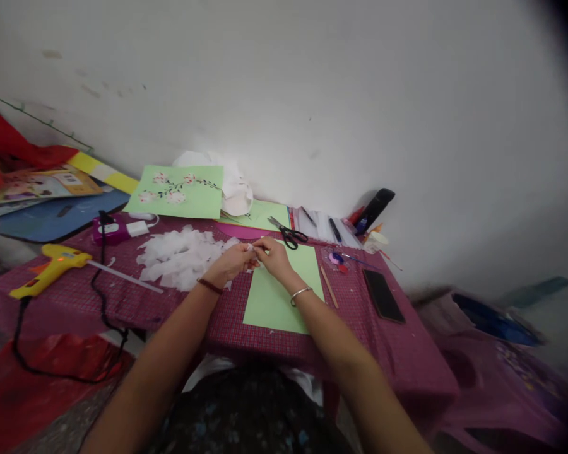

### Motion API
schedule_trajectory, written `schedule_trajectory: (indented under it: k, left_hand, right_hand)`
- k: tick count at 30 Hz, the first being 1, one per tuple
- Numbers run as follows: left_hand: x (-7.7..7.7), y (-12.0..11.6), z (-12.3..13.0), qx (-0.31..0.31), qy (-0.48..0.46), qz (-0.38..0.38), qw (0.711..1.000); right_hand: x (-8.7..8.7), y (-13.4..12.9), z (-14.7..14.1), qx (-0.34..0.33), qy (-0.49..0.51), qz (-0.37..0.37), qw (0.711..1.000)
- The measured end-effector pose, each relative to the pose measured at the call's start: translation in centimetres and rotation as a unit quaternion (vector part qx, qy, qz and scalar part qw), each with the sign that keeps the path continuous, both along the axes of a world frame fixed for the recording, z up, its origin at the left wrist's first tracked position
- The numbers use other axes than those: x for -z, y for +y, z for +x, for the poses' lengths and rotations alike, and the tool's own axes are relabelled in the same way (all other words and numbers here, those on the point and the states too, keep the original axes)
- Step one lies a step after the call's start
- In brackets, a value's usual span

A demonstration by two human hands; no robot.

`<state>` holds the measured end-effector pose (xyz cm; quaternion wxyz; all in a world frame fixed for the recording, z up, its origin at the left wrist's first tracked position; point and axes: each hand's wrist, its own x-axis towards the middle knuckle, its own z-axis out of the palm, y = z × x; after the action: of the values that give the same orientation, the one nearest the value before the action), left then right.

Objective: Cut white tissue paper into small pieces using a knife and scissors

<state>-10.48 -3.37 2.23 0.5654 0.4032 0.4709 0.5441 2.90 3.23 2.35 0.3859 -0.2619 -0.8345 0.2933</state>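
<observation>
My left hand (235,261) and my right hand (273,257) meet above the upper left edge of a plain light green sheet (277,302). Between their closed fingertips is a small piece of white tissue (252,250), which both hands pinch. A heap of white tissue pieces (177,255) lies just left of my left hand. Black-handled scissors (291,234), partly opened, rest above the sheet's top edge, close to my right hand. Behind the heap, a green sheet with a painted blossom branch (175,192) leans over other papers.
At left are a yellow glue gun (59,265) with a glue stick and black cord, and a purple box (116,230). On the right lie a wooden stick (329,287), a paint palette (338,260), a brush, pens and a dark phone (383,296). A wall stands behind.
</observation>
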Motion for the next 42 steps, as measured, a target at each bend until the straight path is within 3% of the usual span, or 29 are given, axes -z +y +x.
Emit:
schedule_trajectory:
  k: [9,12,14,15,21,28,32,33,34,37,39,42]
  left_hand:
    - [0.0,-0.1,0.3,-0.026,0.087,0.008,0.996]
    - [-0.4,-0.1,-0.7,-0.139,0.104,0.047,0.984]
    - [-0.6,0.0,-1.3,-0.219,0.045,0.064,0.972]
    - [-0.7,0.1,-1.4,-0.231,0.007,0.064,0.971]
    - [-0.9,0.1,0.0,-0.038,-0.14,0.011,0.989]
    - [0.0,0.1,0.8,-0.052,-0.137,0.002,0.989]
    - [-0.4,0.1,0.3,-0.101,-0.188,0.003,0.977]
    - [-0.6,0.1,0.2,-0.118,-0.207,0.005,0.971]
    - [-0.7,0.1,0.0,-0.134,-0.224,0.007,0.965]
    - [-0.9,0.2,-0.5,-0.161,-0.249,0.015,0.955]
    - [-0.7,0.3,-0.7,-0.167,-0.26,0.018,0.951]
    - [-0.6,0.3,-1.0,-0.169,-0.26,0.012,0.951]
  right_hand:
    - [0.3,-0.2,0.1,0.024,0.053,-0.123,0.991]
    - [-0.4,0.6,0.8,0.02,0.095,-0.202,0.975]
    - [-1.1,1.0,1.5,-0.003,0.111,-0.256,0.96]
    - [-1.4,1.0,1.9,-0.017,0.115,-0.279,0.953]
    - [-1.7,0.2,2.3,-0.039,0.136,-0.349,0.926]
    - [-1.7,0.1,1.7,-0.005,0.095,-0.312,0.945]
    - [-1.8,-0.6,5.1,0.023,0.028,-0.252,0.967]
    - [-1.6,-1.0,6.4,0.038,-0.009,-0.229,0.973]
    - [-1.3,-1.5,7.7,0.067,-0.113,-0.155,0.979]
    - [0.0,-3.0,11.1,0.119,-0.327,-0.021,0.937]
    - [0.5,-3.6,12.2,0.14,-0.356,-0.018,0.924]
    - [0.6,-3.7,12.4,0.154,-0.314,-0.074,0.934]
